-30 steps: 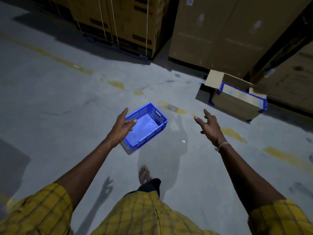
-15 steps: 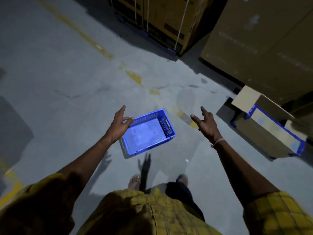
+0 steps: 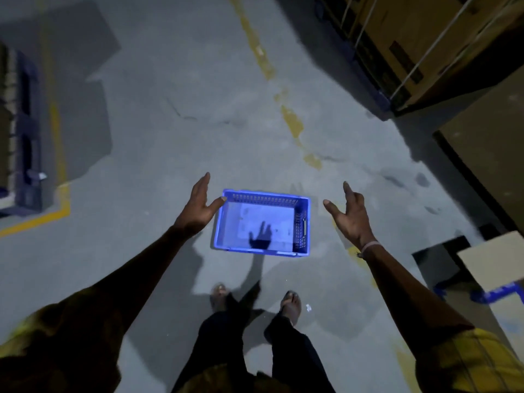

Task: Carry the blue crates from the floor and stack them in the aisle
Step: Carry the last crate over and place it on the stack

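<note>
An empty blue plastic crate (image 3: 262, 204) with perforated walls sits on the grey concrete floor straight in front of my feet. My left hand (image 3: 198, 207) hovers above its left end, fingers spread, thumb over the crate's far-left corner. My right hand (image 3: 350, 218) is held open to the right of the crate, apart from it, with a pale band on the wrist. Neither hand holds anything. A hand's shadow falls on the crate's bottom.
Large strapped cardboard boxes (image 3: 425, 43) on a blue pallet stand at the upper right. A second blue crate with cardboard in it (image 3: 499, 290) lies at the right edge. A dark blue pallet (image 3: 25, 137) sits at the left edge, beside yellow floor lines (image 3: 59, 154).
I have stepped closer and turned, so the crate now lies squarely between my hands. Both hands have spread wider on either side of it. The cardboard-filled crate slid toward the right edge.
</note>
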Available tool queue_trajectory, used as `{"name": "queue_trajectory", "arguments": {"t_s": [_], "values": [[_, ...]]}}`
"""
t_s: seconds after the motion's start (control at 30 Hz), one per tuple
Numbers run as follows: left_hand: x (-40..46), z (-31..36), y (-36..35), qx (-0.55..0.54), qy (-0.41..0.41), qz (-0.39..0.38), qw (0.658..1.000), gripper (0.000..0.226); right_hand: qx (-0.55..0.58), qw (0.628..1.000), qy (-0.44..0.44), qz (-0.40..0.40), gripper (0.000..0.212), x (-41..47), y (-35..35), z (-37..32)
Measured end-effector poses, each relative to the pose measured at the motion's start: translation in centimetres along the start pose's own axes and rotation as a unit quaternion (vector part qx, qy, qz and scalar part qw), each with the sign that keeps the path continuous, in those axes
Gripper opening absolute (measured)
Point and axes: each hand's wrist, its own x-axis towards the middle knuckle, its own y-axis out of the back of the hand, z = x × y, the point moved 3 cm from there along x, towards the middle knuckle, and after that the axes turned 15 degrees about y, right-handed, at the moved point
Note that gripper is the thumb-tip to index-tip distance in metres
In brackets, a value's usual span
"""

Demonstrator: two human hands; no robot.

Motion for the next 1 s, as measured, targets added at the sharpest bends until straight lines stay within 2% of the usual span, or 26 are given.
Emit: {"name": "queue_trajectory", "arguments": {"t_s": [0.07,0.17,0.3,0.47,0.6,0.7,0.83,1.0], "values": [[2.3,-2.4,-1.3,0.009,0.024,0.016,1.000,0.084,-0.018,1.000,0.005,-0.024,0.085,1.8,-2.1,2.4],[6.6,-6.8,-3.8,0.084,0.028,0.047,0.995,0.086,-0.047,0.998,0.010,-0.050,0.089,4.1,-6.4,7.3],[13.2,-14.3,-7.8,0.114,0.044,0.043,0.992,0.092,-0.063,0.995,0.000,-0.074,0.103,7.2,-13.4,14.1],[21.4,-22.5,-12.6,0.163,0.078,0.034,0.983,0.099,-0.097,0.990,0.000,-0.107,0.088,10.3,-21.6,22.8],[27.1,-28.5,-15.8,0.209,0.093,0.040,0.973,0.108,-0.144,0.981,-0.005,-0.131,0.096,12.6,-27.0,30.1],[31.9,-33.3,-17.6,0.239,0.068,0.051,0.967,0.117,-0.167,0.976,-0.016,-0.142,0.088,14.1,-30.4,35.3],[36.7,-36.8,-19.7,0.254,0.016,0.052,0.966,0.125,-0.140,0.981,-0.027,-0.134,0.088,15.5,-33.8,41.0],[39.0,-36.8,-20.7,0.196,0.056,0.085,0.975,0.113,-0.110,0.989,-0.037,-0.095,0.089,16.9,-36.4,43.3]]}}
